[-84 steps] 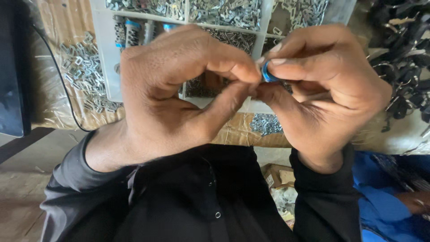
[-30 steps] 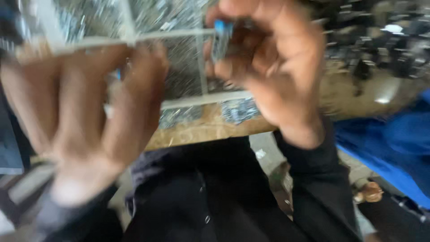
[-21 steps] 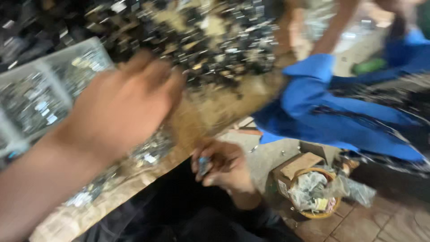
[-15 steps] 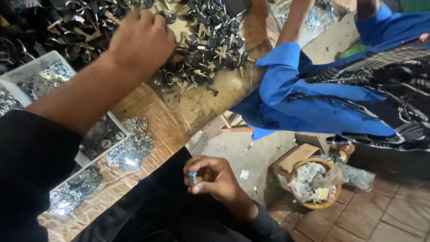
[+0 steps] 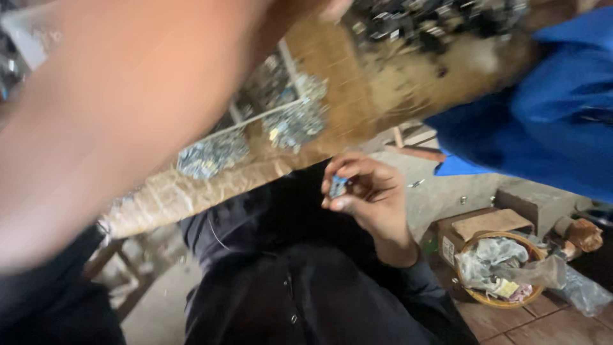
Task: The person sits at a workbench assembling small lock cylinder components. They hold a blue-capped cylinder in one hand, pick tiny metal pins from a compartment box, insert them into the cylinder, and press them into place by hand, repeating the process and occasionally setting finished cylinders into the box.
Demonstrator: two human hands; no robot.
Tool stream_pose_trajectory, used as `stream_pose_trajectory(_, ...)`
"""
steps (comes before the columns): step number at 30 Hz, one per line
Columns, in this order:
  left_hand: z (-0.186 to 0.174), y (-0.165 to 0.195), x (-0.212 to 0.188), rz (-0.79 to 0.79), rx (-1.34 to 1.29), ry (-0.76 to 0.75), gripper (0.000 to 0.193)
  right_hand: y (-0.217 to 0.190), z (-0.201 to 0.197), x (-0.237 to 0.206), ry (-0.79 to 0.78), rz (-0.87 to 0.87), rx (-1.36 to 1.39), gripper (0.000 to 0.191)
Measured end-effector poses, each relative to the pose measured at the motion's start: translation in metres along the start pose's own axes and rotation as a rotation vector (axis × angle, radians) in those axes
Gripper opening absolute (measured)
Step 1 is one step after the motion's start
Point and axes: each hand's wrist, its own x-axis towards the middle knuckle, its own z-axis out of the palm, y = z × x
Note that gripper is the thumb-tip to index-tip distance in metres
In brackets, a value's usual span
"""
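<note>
One right hand (image 5: 367, 191) pinches one small blue part (image 5: 337, 186) between thumb and fingertips, held over the lap below the table edge (image 5: 211, 185). One left forearm (image 5: 128, 108) — blurred — extends toward 12 o'clock; its hand is out of frame. At 4 o'clock: one round basket (image 5: 504, 299) of crumpled wrappers, one brown cardboard box (image 5: 488, 223) beside it.

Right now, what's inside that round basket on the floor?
The woven basket holds crumpled clear plastic wrap and scraps of paper. Whatever lies beneath that heap, down at the bottom, is covered and cannot be seen.
</note>
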Motion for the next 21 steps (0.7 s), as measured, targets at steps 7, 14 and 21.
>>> stream_pose_trajectory(7, -0.038, 0.043, -0.13, -0.4, -0.511, -0.449, 0.027, -0.003, -0.02, 0.014, 0.096, -0.117, -0.087, 0.044)
stream_pose_trajectory(14, 0.057, 0.112, -0.053, -0.444, -0.688, 0.107, 0.03, -0.033, -0.033, 0.026, 0.237, -0.351, -0.075, 0.043)
stream_pose_trajectory(21, 0.07, 0.123, -0.084, -0.542, -0.515, 0.153, 0.023, 0.014, -0.043, 0.063, 0.272, -0.331, -0.133, 0.047)
